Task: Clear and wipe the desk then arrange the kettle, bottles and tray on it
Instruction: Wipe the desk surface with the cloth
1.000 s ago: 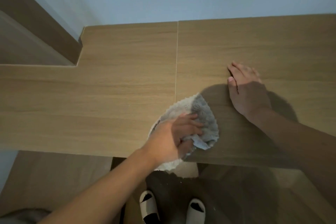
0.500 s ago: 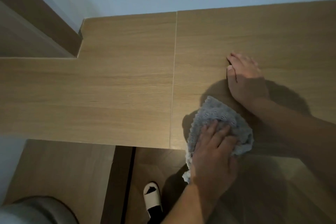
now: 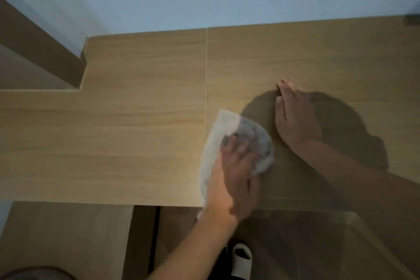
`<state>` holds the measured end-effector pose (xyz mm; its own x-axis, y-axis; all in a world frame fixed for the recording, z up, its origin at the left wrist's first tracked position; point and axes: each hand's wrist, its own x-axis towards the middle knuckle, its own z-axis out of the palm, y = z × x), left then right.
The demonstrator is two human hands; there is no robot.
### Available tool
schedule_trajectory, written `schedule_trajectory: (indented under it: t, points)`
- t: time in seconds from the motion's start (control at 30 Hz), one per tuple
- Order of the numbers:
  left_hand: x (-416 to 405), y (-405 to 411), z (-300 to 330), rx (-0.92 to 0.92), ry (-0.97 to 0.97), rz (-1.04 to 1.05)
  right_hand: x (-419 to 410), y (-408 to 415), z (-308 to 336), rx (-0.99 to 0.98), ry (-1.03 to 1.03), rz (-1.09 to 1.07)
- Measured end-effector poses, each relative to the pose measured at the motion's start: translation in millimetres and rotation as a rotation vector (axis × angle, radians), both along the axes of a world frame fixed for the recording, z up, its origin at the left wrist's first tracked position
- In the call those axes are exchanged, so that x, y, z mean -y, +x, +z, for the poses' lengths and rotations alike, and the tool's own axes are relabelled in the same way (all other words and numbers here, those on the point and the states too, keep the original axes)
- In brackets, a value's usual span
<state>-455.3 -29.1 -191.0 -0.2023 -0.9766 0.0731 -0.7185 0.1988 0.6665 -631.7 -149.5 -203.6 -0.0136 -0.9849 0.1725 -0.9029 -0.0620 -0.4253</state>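
Pressing a grey cloth (image 3: pixel 229 141) flat under spread fingers at lower centre of the frame, left hand (image 3: pixel 236 173) wipes the desk (image 3: pixel 113 120) while right hand (image 3: pixel 295 116) braces open-palmed; overlapping, even strokes would serve best.

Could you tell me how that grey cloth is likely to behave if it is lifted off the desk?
The cloth would probably go limp and drape: it already lies bunched and folded under the left hand. Its fluffy pile suggests it is light and unlikely to slip from a grip. It should slide easily on the smooth desk.
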Motion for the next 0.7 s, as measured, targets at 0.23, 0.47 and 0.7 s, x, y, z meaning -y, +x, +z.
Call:
schedule_trajectory:
  t: [0.23,0.47,0.7]
  points:
    - [93.6,67.2,28.2,-0.279,0.093,0.489,9.1,-20.0,15.2,-0.001,0.052,0.042]
    - [263.0,32.5,4.4,0.085,0.108,0.68,29.5,-84.2,-1.4,-0.159,0.085,-0.131]
    - [264.7,-101.7,12.5,0.057,0.008,0.055,28.2,-86.5,-7.4,-0.159,0.073,-0.132]
